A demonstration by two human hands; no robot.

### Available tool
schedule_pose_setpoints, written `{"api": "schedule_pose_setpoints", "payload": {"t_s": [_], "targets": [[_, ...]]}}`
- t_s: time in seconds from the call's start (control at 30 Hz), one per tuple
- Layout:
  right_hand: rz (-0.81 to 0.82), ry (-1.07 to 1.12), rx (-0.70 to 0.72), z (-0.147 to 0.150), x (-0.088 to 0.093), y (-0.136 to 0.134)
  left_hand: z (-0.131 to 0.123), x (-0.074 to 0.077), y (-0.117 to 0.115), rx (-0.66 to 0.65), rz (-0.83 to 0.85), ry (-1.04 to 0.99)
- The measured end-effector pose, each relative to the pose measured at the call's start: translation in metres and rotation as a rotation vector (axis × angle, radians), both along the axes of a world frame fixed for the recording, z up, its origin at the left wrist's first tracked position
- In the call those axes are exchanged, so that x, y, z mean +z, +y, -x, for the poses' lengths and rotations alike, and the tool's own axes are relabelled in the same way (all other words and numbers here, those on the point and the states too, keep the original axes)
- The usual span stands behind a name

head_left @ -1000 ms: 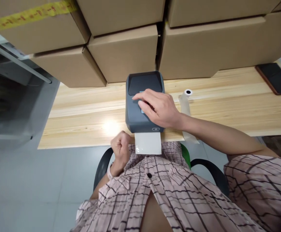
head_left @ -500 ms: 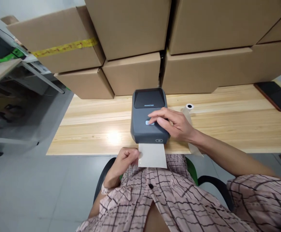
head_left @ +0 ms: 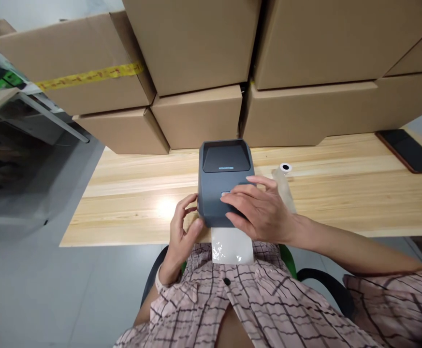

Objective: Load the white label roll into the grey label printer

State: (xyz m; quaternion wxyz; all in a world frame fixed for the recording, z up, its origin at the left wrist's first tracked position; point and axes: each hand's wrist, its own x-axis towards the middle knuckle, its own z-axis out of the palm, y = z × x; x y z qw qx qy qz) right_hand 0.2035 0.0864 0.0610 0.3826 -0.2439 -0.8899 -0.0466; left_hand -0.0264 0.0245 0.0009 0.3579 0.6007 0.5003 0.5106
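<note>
A dark grey label printer (head_left: 211, 208) stands near the front edge of the table, and a blank white label strip (head_left: 232, 249) hangs from its front slot. My left hand (head_left: 183, 234) is at the printer's left side, fingers apart, with fingertips at the side wall and the thumb near the front corner. Over the right half of the lid lies my right hand (head_left: 263, 210), its fingers spread and one fingertip at the pale button (head_left: 225, 195). That hand hides part of the printer's front right. Neither hand grips anything.
Stacked cardboard boxes (head_left: 196, 121) line the back of the wooden table (head_left: 123, 193). Right of the printer is a small roll core (head_left: 282, 167) with a pale strip (head_left: 285, 191) running toward me. A phone (head_left: 412, 150) lies at the far right.
My left hand has left the label strip's edge, opened and moved up to the printer's left side. My right hand's fingers have spread wider over the lid, and the button no longer glows blue.
</note>
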Motion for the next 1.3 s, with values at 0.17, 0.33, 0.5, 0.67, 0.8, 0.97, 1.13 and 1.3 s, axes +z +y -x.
{"api": "schedule_pose_setpoints", "payload": {"t_s": [0.17,0.33,0.5,0.67,0.8,0.97,1.13,1.3], "targets": [[0.301,0.134,0.034,-0.02,-0.003,0.003,-0.014,-0.015,-0.004,-0.084,0.08,-0.024],[0.752,0.318,-0.151,-0.05,-0.023,-0.011,-0.023,-0.019,-0.007,-0.1,0.099,-0.064],[0.896,0.319,-0.044,-0.058,-0.029,-0.021,-0.021,-0.018,-0.003,-0.008,-0.05,0.079],[0.91,0.351,-0.034,-0.058,-0.027,-0.02,-0.02,-0.017,0.001,0.03,-0.114,0.173],[0.898,0.348,-0.042,-0.056,-0.032,-0.02,-0.022,-0.018,0.003,0.102,-0.186,0.251],[0.855,0.319,-0.056,-0.055,-0.025,-0.021,-0.022,-0.014,0.006,0.097,-0.207,0.252],[0.654,0.258,-0.024,-0.047,0.005,-0.003,-0.016,0.013,0.031,0.089,-0.285,0.136],[0.405,0.335,-0.01,-0.024,0.036,0.053,-0.003,0.045,0.096,0.058,-0.364,0.002]]}}
